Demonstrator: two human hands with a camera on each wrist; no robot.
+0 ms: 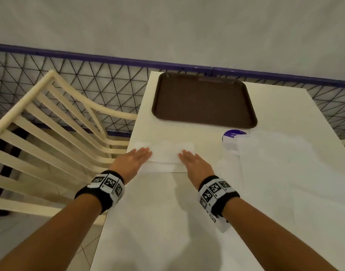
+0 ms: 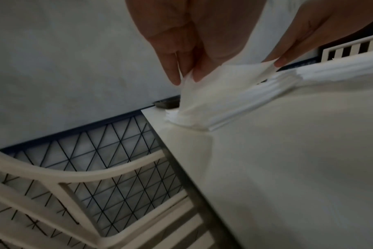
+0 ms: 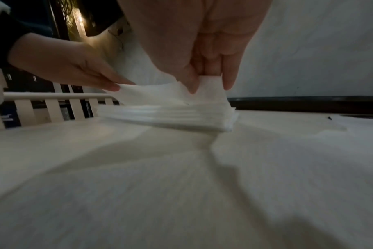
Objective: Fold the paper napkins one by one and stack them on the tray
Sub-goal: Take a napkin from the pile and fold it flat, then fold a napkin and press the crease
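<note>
L hand (image 1: 135, 157) & R hand (image 1: 193, 160) were apart at the near edge of the white table (image 1: 167, 222), each pinching a near corner of the top napkin (image 3: 160, 94) lifted off the napkin stack (image 1: 164, 155), w/ the brown tray (image 1: 204, 100) bare farther back.

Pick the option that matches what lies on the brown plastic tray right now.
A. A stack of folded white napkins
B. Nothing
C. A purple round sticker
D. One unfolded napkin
B: the brown plastic tray shows only its bare surface, while both hands lift the top white paper napkin off the napkin stack on the white table.
</note>
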